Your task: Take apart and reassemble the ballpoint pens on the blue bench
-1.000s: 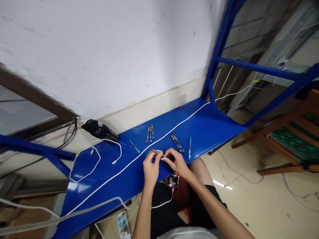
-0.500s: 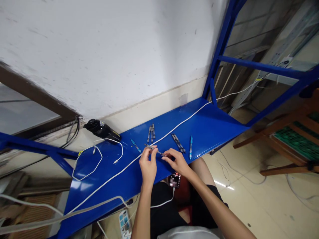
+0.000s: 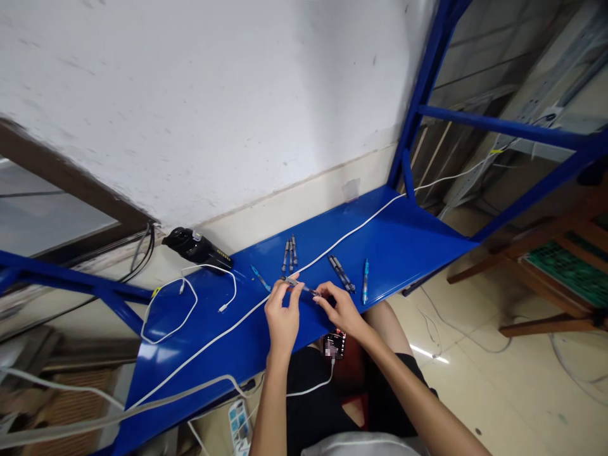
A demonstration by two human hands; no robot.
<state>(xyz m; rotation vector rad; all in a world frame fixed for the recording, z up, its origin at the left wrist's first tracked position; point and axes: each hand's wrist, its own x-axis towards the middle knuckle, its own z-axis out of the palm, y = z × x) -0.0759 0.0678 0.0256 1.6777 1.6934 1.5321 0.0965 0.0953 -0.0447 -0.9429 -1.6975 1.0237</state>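
Observation:
Over the front part of the blue table (image 3: 247,345), my left hand (image 3: 284,310) is closed around the barrel of a dark grey pen (image 3: 306,289). My right hand (image 3: 338,310) pinches the same pen at its lower right end. Just beyond my left hand lies a blue pen (image 3: 260,278). Farther back are several grey pens (image 3: 289,253) side by side. To the right of my right hand rest more grey pens (image 3: 341,273), close together, and another blue pen (image 3: 365,282). My fingers partly cover the held pen.
A black bottle (image 3: 197,249) lies by the wall at the left. A white cable (image 3: 349,231) crosses the table lengthwise, and a looped white charging cable (image 3: 194,297) lies at the left. A lit phone (image 3: 334,345) is below the table edge. A wooden chair (image 3: 565,266) stands right.
Both hands remain on the pen in nearly the same place. The right fingers have shifted very slightly at the pen's end, and the whole view has moved a little.

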